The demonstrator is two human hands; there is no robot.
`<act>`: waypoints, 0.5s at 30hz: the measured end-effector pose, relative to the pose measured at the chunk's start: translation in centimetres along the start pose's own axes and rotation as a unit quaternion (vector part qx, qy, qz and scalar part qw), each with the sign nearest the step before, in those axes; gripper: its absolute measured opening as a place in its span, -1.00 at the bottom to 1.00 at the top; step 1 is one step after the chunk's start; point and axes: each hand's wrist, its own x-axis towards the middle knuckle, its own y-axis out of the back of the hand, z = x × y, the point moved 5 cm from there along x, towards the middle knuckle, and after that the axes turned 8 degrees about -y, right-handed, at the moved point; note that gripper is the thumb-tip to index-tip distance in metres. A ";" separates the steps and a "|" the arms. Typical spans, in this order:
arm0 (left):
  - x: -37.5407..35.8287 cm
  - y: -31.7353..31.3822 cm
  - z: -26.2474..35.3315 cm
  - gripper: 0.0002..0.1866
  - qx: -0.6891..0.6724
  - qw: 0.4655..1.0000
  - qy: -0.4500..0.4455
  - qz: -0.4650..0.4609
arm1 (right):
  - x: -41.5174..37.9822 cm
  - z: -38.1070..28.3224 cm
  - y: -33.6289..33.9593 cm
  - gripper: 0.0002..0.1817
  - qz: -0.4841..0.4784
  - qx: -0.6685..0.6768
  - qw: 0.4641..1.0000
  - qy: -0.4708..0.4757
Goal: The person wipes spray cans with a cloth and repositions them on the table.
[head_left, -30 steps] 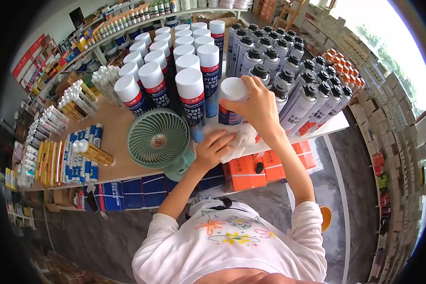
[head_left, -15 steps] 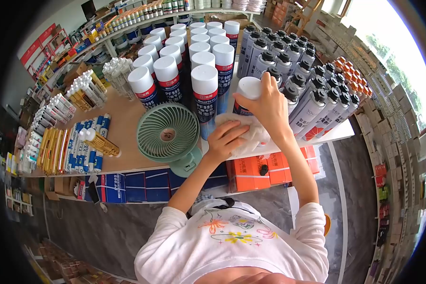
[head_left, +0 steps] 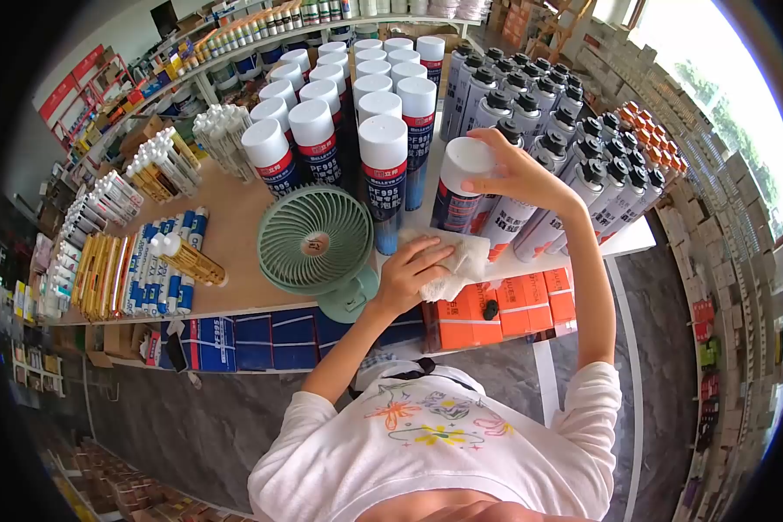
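Your right hand grips the white cap of a spray can, fingers curled over the top, and the can leans slightly toward you at the front of the table. Your left hand lies flat on a white cloth, pressing it onto the table edge just below the can, at about 6 o'clock from it. The two hands are apart, one on the can, the other on the cloth.

At 9 o'clock from the can stands a green fan, face tilted up, its base hanging over the table edge. Rows of white-capped cans fill the space from 10 to 12 o'clock, the nearest one just beside the held can. From 12 to 3 o'clock stand grey cans with black nozzles, packed tight, and your right forearm crosses in front of the nearest ones. Far off at 9 o'clock, sealant tubes lie flat in a row near the table's left end. Orange boxes sit under the table at 6 o'clock, just below the cloth.
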 end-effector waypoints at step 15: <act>5.7 2.7 1.4 -0.89 0.002 0.996 -0.047 0.069 | -1.0 0.4 -2.2 -0.31 0.159 0.132 0.978 -0.002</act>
